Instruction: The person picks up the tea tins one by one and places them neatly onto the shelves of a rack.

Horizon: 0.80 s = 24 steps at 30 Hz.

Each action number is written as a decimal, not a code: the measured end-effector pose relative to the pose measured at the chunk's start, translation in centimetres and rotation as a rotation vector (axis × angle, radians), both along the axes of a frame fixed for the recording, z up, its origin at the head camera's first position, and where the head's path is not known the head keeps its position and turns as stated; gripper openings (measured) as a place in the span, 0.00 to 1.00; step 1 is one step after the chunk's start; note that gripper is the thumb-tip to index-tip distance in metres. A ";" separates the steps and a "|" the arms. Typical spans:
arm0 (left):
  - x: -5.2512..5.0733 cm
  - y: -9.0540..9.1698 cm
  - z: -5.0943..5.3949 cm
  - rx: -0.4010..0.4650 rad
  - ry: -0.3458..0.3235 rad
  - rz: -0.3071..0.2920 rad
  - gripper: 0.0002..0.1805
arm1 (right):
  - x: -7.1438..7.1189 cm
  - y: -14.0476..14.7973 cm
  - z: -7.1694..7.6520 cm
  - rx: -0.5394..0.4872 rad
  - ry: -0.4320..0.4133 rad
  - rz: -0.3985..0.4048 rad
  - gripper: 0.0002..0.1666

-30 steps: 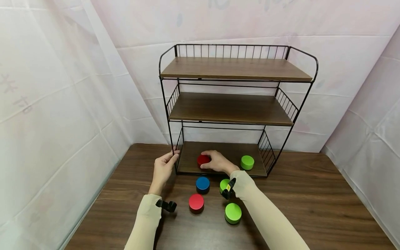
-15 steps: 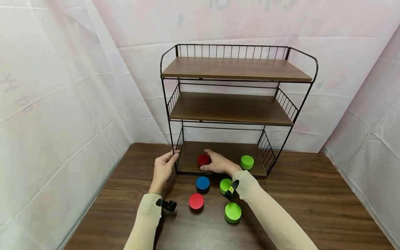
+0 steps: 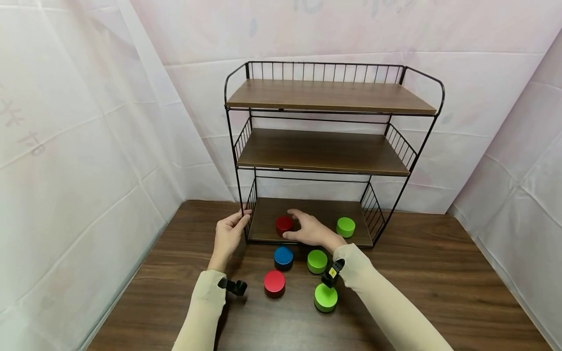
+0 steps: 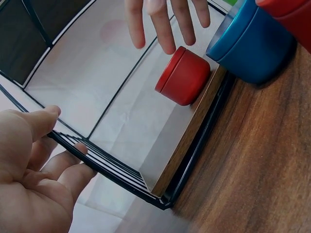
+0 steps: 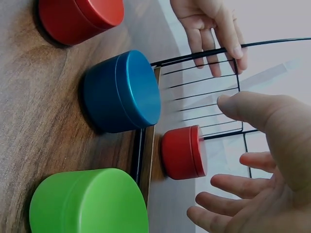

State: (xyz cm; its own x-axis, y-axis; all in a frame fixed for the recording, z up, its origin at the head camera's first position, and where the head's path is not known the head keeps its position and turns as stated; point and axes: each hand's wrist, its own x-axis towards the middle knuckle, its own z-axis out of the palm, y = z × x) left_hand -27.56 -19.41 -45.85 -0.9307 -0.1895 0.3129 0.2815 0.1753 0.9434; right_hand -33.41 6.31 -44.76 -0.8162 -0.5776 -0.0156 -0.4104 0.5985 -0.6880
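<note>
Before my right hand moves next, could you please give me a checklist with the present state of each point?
1. Round red lidded container upright on the brown wooden bottom shelf: ok.
2. Right hand clear of it: ok; the right wrist view shows a gap.
3. Left hand holding the black-framed wooden rack: ok, at its left front post.
4. Wooden tabletop before the rack free of things: not ok; a round blue container, another round red container and two round green containers stand there.
5. Contents of the containers: cannot tell; hidden.
</note>
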 end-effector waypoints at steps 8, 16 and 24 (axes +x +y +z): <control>0.1 -0.1 0.1 -0.022 -0.005 0.019 0.14 | 1.0 0.7 0.1 -0.090 -0.008 -0.043 0.46; 0.0 -0.1 0.0 0.005 -0.021 0.010 0.14 | 1.9 1.7 -0.1 -0.124 -0.005 -0.062 0.46; 0.0 -0.1 0.1 -0.008 -0.011 0.002 0.15 | 2.9 2.9 -0.3 -0.185 -0.003 -0.035 0.47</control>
